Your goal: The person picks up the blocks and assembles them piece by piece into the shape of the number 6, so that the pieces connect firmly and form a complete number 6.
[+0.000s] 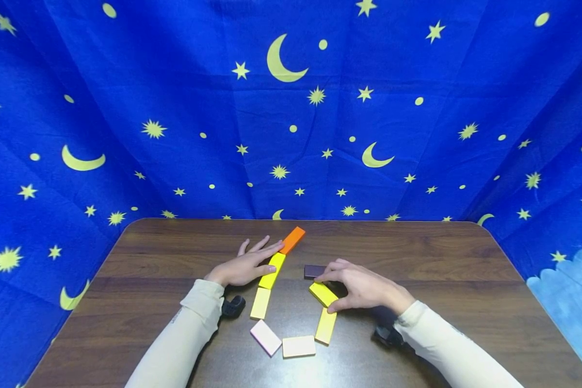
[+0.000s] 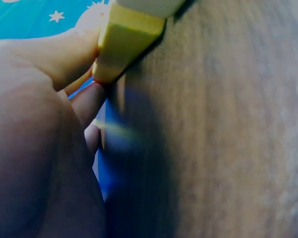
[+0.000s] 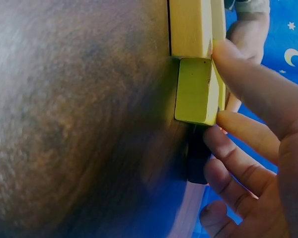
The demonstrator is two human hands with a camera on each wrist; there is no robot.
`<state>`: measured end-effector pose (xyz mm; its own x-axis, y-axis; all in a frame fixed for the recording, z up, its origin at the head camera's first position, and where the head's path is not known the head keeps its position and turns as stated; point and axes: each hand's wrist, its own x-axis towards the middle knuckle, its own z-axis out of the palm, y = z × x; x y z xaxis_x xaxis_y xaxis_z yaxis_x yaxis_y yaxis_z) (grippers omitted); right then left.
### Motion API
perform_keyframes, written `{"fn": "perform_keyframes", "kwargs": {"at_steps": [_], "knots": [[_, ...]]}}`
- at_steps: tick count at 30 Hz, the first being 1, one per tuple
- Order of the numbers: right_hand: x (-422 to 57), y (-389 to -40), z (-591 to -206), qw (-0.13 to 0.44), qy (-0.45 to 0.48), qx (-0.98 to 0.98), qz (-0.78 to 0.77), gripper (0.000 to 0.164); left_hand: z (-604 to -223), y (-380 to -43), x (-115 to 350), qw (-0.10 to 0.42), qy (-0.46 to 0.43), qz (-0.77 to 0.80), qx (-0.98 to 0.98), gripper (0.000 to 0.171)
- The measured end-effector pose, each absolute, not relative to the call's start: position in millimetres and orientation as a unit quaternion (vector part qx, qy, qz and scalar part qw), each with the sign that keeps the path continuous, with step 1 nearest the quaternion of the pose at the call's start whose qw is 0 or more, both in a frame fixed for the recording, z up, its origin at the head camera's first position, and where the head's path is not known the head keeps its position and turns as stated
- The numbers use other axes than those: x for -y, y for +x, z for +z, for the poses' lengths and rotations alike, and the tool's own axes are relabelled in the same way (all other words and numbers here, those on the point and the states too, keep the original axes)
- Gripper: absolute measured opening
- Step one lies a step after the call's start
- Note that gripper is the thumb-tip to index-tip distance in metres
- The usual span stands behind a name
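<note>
My right hand (image 1: 364, 285) pinches a bright yellow block (image 1: 324, 295) between thumb and index finger; in the right wrist view the block (image 3: 193, 91) looks lime and lies flat. Its near end meets a paler yellow block (image 1: 326, 326), and a dark brown block (image 1: 313, 271) lies just beyond, partly hidden by the fingers. Fingers extended, my left hand (image 1: 244, 268) rests along another yellow block (image 1: 271, 272), its thumb on top. Its fingertips touch the near end of an orange block (image 1: 293, 240). In the left wrist view, thumb and fingers meet a yellow block (image 2: 126, 42).
A pale yellow block (image 1: 260, 303), a pinkish-white block (image 1: 265, 338) and a cream block (image 1: 298, 346) continue the curved row on the brown wooden table (image 1: 417, 253). Behind the table hangs a blue cloth (image 1: 199, 97) with moons and stars.
</note>
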<state>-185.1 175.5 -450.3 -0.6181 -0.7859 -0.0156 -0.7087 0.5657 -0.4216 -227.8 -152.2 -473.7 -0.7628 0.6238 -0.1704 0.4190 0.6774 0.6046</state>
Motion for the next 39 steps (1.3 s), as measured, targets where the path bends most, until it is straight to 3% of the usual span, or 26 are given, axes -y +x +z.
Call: {"fn": "perform_keyframes", "kwargs": {"at_steps": [8, 17, 26, 32, 39], "knots": [[-175.9, -186.4, -447.8, 0.076, -0.419, -0.884, -0.194, 0.05, -473.8, -227.9, 151.3, 0.182, 0.295, 0.276, -0.896, 0.063], [-174.2, -186.1, -445.0, -0.024, -0.342, -0.917, -0.206, 0.041, -473.7, -227.8, 152.3, 0.179, 0.297, 0.274, -0.897, 0.063], [-164.9, -185.8, -450.6, -0.076, -0.274, -0.936, -0.209, 0.039, -473.3, -227.2, 152.1, 0.178, 0.295, 0.275, -0.898, 0.063], [-156.2, -190.3, -454.7, -0.091, -0.27, -0.934, -0.217, 0.036, -474.5, -228.0, 152.1, 0.175, 0.296, 0.275, -0.898, 0.063], [-150.3, -197.6, -458.2, -0.058, -0.28, -0.933, -0.218, 0.035, -475.5, -228.7, 151.6, 0.179, 0.291, 0.274, -0.899, 0.063]]}}
